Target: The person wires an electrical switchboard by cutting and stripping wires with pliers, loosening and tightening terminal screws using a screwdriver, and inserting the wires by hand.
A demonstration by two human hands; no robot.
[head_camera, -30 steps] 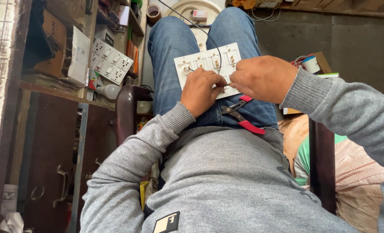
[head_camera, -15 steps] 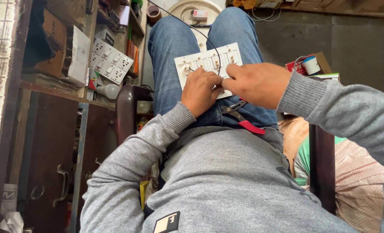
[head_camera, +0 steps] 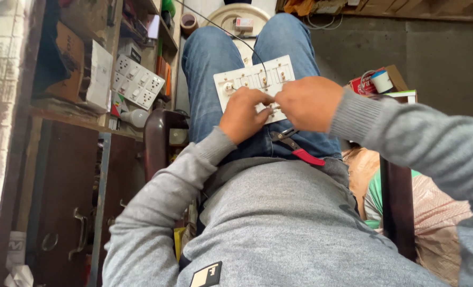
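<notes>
Both hands had drawn closer together since the earlier frames, and the right hand (head_camera: 309, 103) had slid left along the lower edge of the switch plate (head_camera: 255, 85) until its knuckles nearly met the left hand (head_camera: 243, 114).

Nearest the camera lay the grey sweatshirt (head_camera: 279, 223) with a small patch at its hem. Just above it, on the lap, sat a pair of pliers (head_camera: 295, 146) with red handles, partly tucked under the right wrist. The left hand was curled, fingertips pinched together at the plate's lower edge; what they gripped was too small to make out. The right hand was bunched over the same spot, fingers hidden from view — whether it clamped anything I cannot tell.

The white plate rested flat across both thighs on the blue jeans (head_camera: 210, 69), its back face up, showing brass terminals and a round socket at its left end. A thin black wire (head_camera: 231, 34) ran from the plate away past the knees.

To the left stood a dark chair arm (head_camera: 159, 141), and beyond it a wooden shelf (head_camera: 77, 119) holding a second switch plate (head_camera: 135, 82), a white bulb (head_camera: 135, 117) and a cardboard box (head_camera: 69, 53). To the right, on the floor, lay a small open box (head_camera: 377, 82) with a white roll in it. Farthest off — past the knees — sat a round white base (head_camera: 241, 18) and a roll of tape (head_camera: 188, 22).
</notes>
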